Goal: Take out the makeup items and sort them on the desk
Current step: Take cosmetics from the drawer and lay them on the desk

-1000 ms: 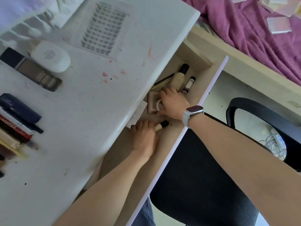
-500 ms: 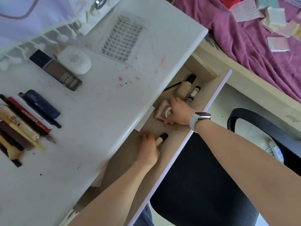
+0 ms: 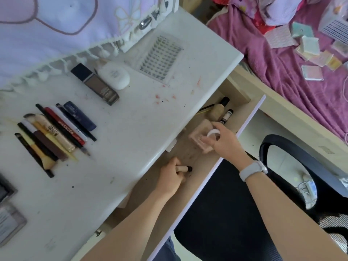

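Note:
Both hands reach into the open wooden drawer (image 3: 250, 117) under the white desk (image 3: 120, 166). My left hand (image 3: 172, 178) grips a small beige tube with a black cap (image 3: 183, 168) low in the drawer. My right hand (image 3: 224, 144) holds a white ring-shaped item (image 3: 213, 133) together with a pink square case (image 3: 200, 137), lifted slightly. Farther back in the drawer lie a beige foundation bottle (image 3: 218, 110), a small black-and-white tube (image 3: 227, 116) and thin pencils (image 3: 206, 108). On the desk, pencils, brushes and tubes (image 3: 56, 134) lie in a row.
A brown compact (image 3: 95, 84), a white oval case (image 3: 114, 75) and a clear lash tray (image 3: 160, 57) lie at the desk's back. Grey palettes (image 3: 9, 221) sit at the left edge. A black mesh chair (image 3: 235, 213) stands below the drawer; a pink bed (image 3: 291, 59) is at right.
My right hand has lifted the white ring and pink case a little off the drawer floor. My left hand keeps its grip on the beige tube. The head camera tilted, showing more of the desk.

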The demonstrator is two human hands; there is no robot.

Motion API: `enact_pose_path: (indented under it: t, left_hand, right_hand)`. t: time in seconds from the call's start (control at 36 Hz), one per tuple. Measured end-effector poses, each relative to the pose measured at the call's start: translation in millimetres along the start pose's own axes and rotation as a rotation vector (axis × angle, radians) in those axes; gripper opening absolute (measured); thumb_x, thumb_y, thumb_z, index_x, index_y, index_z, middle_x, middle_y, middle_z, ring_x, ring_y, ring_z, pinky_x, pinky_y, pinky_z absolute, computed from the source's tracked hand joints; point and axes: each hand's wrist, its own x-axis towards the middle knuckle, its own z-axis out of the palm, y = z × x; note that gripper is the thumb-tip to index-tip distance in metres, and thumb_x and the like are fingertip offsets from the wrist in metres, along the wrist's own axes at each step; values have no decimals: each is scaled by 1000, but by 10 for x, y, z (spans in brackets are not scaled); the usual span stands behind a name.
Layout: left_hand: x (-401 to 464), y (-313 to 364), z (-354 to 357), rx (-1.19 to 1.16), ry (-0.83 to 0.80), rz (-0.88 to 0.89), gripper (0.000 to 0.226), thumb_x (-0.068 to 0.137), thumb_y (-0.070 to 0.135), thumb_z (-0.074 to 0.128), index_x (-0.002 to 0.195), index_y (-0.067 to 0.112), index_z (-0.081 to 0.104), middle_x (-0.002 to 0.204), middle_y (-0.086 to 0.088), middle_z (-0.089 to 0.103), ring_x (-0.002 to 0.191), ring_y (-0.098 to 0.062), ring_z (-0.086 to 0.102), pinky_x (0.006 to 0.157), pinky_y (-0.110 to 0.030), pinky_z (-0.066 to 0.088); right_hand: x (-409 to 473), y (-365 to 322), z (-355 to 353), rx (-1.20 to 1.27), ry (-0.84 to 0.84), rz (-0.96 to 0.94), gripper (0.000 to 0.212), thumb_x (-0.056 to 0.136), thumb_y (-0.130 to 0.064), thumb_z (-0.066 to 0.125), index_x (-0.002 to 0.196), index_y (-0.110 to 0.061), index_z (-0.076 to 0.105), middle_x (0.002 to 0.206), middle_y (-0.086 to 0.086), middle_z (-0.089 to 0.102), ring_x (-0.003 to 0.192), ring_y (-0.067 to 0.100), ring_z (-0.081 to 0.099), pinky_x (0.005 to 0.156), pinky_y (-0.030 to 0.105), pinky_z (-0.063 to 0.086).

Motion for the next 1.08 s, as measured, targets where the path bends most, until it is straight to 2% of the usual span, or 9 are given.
enact_pose_path:
  t: [0.11, 0.28, 0.39, 0.56, 0.61, 0.78, 0.86, 0.94, 1.08]
  left_hand:
    - [-379, 76, -194, -79, 77, 78, 11, 90, 4, 51, 90, 15, 53, 76, 8, 58, 64, 9, 57, 57, -8, 42]
    - [-980, -53, -685, -168, 208, 87, 16, 90, 14, 58, 97, 27, 53, 82, 17, 54, 73, 5, 54, 66, -10, 46]
    - [-1463, -318, -1107, -292, 350, 51, 19, 89, 13, 61, 94, 31, 54, 87, 17, 57, 77, 2, 55, 63, -4, 40]
    - [-2208, -967, -1694, -497, 655, -56, 26, 87, 9, 61, 92, 34, 57, 87, 1, 59, 77, -12, 55, 67, -19, 43]
    - [-2458, -1210, -1841, -553, 746, -79, 22, 88, 8, 61, 97, 29, 61, 85, -5, 60, 75, -16, 55, 71, -27, 44]
    - [-3046, -1980, -2100, -698, 1029, -211, 17, 89, 11, 62, 102, 21, 60, 85, 0, 59, 80, -18, 56, 69, -22, 43]
    - [-3213, -2324, -2182, -762, 1148, -294, 16, 90, 15, 61, 105, 20, 58, 96, -6, 62, 90, -21, 58, 74, -25, 45]
    - [-3303, -2574, -2288, -811, 1219, -337, 16, 90, 15, 61, 105, 20, 57, 102, -10, 63, 95, -25, 61, 84, -36, 48]
    - [-3291, -2823, -2504, -830, 1241, -370, 17, 89, 14, 61, 103, 22, 55, 98, -8, 62, 94, -27, 60, 86, -42, 49]
  right_hand:
    - [-402, -123, 137, 343, 207, 87, 64, 81, -39, 69, 136, -17, 43, 112, -1, 60, 99, 14, 59, 84, 28, 50]
    - [-933, -605, 504, 565, 222, 94, 55, 82, -34, 69, 130, -23, 44, 116, 0, 59, 104, 16, 58, 92, 33, 49]
    - [-1189, -980, 801, 561, 129, 62, 59, 80, -36, 70, 132, -23, 44, 120, -2, 55, 108, 16, 56, 96, 35, 47]
    - [-1537, -1592, 1372, 481, -118, -41, 48, 86, -23, 66, 130, -19, 48, 86, -5, 62, 76, 6, 61, 60, 14, 52]
    - [-1684, -1786, 1631, 458, -206, -69, 47, 86, -19, 66, 130, -20, 48, 84, -6, 62, 74, 8, 61, 60, 15, 54]
    - [-2134, -2265, 2442, 414, -418, -114, 49, 86, -15, 66, 132, -15, 47, 85, -4, 63, 73, 9, 61, 57, 16, 54]
    - [-2265, -2511, 2813, 409, -493, -117, 55, 86, -17, 66, 136, -14, 44, 88, -3, 63, 77, 9, 62, 64, 22, 56]
    - [-2291, -2834, 3207, 376, -532, -156, 56, 85, -22, 67, 135, -16, 44, 97, 2, 65, 86, 15, 64, 71, 27, 56]
    - [-2263, -3379, 3789, 336, -557, -228, 52, 85, -19, 67, 132, -19, 47, 94, -1, 63, 78, 14, 61, 64, 24, 56]
